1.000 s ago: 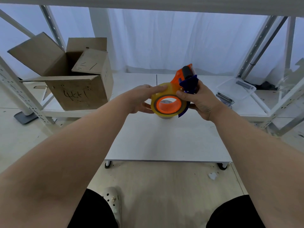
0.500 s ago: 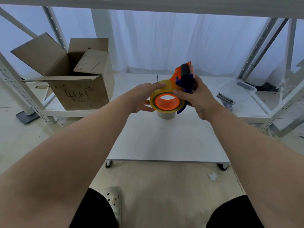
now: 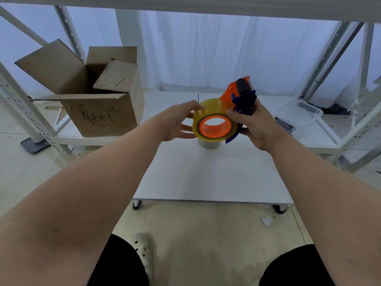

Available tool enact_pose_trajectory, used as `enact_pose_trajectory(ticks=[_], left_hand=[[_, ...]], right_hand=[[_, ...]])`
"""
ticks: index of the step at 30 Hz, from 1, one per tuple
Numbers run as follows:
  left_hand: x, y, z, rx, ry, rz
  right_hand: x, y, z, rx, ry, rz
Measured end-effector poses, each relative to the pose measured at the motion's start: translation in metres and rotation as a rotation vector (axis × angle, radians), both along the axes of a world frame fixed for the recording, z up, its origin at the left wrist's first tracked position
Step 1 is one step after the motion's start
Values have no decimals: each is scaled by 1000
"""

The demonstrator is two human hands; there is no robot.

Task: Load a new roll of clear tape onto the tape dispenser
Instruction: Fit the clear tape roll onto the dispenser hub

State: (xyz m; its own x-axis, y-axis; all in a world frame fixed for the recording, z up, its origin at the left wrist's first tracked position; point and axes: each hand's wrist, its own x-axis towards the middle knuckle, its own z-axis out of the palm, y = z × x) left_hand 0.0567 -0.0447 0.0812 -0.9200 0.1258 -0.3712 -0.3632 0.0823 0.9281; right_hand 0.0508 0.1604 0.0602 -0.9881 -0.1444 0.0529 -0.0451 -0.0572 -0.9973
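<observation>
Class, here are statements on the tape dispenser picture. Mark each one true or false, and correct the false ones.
1. The tape roll sits around the orange hub of the tape dispenser. True.
2. The cardboard box is shut. False: its flaps stand open.
3. The right hand holds the dispenser. True.
4. The left hand lies flat on the table. False: it holds the roll's left side, above the table.
5. A bare core stands on the table just below the roll. True.
</observation>
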Motion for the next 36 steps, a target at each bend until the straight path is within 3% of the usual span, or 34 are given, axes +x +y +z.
enact_pose_trajectory(ticks=[16, 20, 26, 29, 36], left_hand=[[3, 6, -1, -241, 38, -121], [2, 4, -3, -135, 70, -72], [7, 12, -2, 162, 97, 13], [6, 15, -3, 257, 75, 43], [1, 15, 0, 28, 102, 67]], right_hand=[[9, -14, 5, 160, 45, 11], [7, -10, 3, 110, 34, -1], [3, -3, 4, -198, -50, -11], [2, -3, 6, -242, -48, -34], [4, -11, 7, 54, 118, -95]])
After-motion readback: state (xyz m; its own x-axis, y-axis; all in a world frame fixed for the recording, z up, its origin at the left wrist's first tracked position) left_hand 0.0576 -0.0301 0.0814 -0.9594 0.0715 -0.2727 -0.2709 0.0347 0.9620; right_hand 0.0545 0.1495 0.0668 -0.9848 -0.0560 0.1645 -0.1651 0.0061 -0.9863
